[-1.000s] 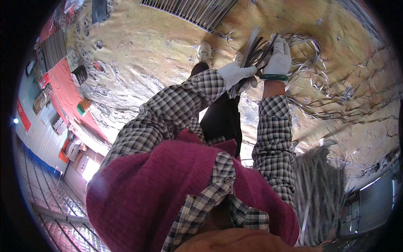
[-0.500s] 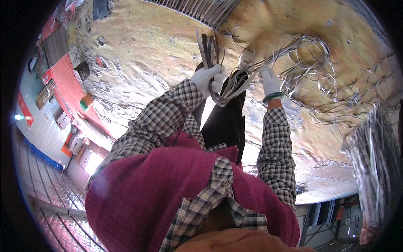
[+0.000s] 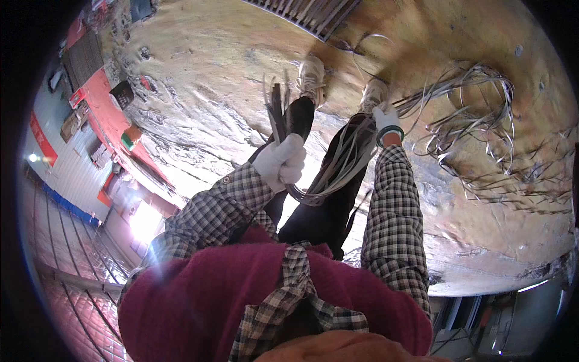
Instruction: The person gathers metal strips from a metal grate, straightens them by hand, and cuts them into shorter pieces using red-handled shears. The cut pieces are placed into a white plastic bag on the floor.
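My left hand, in a white glove, is closed in a fist round a bundle of thin, flat grey strips. Their short ends stick up beyond the fist. From its lower side the bundle sags in a curve across my dark trouser leg to my right hand. That hand, also white-gloved with a dark green band at its wrist, is closed on the same strips, above my right shoe. Past it the strips run right into a loose, tangled loop on the floor. The fists hide the gripped parts.
A slatted metal grate lies at the far edge. The floor is a crumpled, yellowish-brown sheet. At the left are a black box, an orange-and-green item and a red strip of material.
My left hand has drawn back toward me and to the left with the strips, and the curve between the hands hangs nearer my body. My right hand keeps its hold. The view has shifted.
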Motion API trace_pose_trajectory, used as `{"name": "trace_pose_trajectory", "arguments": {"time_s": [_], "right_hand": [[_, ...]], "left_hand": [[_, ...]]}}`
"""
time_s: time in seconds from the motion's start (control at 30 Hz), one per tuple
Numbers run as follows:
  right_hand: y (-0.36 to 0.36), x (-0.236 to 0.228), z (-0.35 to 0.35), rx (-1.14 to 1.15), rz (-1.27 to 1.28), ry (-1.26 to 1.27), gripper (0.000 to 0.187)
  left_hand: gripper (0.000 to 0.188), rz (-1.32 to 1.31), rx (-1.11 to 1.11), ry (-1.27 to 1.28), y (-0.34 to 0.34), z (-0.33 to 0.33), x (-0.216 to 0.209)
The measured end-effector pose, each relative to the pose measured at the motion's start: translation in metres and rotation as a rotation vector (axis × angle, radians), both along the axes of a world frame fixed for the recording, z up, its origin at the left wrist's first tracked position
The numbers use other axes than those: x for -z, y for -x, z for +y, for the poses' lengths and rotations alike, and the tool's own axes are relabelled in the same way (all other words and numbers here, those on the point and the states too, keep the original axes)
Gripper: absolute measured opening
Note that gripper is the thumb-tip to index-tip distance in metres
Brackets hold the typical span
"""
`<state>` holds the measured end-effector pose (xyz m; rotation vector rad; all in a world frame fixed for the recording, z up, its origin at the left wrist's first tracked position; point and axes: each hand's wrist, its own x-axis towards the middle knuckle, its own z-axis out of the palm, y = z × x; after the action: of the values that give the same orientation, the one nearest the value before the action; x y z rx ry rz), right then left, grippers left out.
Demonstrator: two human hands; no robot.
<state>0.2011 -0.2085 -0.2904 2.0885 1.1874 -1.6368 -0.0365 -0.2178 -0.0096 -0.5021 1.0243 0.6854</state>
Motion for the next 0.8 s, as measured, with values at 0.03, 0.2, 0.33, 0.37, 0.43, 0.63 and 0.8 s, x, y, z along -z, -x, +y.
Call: {"name": "trace_pose_trajectory", "arguments": {"time_s": [0.03, 0.2, 0.33, 0.37, 0.43, 0.63, 0.8], "right_hand": [[0.005, -0.005, 0.0, -0.046, 0.102, -0.008, 0.054], [0.035, -0.133, 0.0, -0.011, 0.612, -0.178, 0.021], [0.033, -0.232, 0.003, -0.306, 0.694, -0.247, 0.022], [0.03, -0.244, 0.003, -0.304, 0.645, -0.167, 0.022], [0.012, -0.254, 0.011, -0.242, 0.528, -0.148, 0.021], [-0.083, -0.281, 0.037, 0.054, 0.294, -0.326, 0.015], [-0.103, -0.305, 0.055, 0.683, 0.279, -0.535, 0.016]], "left_hand": [[0.033, 0.061, 0.042, 0.017, 0.0, 0.0, 0.005], [0.028, 0.248, 0.104, 0.302, -0.002, 0.01, 0.022], [0.031, 0.206, -0.002, 0.176, -0.014, 0.026, 0.013], [0.026, 0.275, 0.073, 0.21, -0.016, 0.03, 0.01], [0.019, 0.339, 0.122, 0.21, -0.015, 0.042, 0.005], [0.02, 0.438, -0.004, 0.144, 0.01, 0.079, -0.007], [0.029, 0.441, 0.333, -0.014, -0.018, 0.077, -0.018]]}}
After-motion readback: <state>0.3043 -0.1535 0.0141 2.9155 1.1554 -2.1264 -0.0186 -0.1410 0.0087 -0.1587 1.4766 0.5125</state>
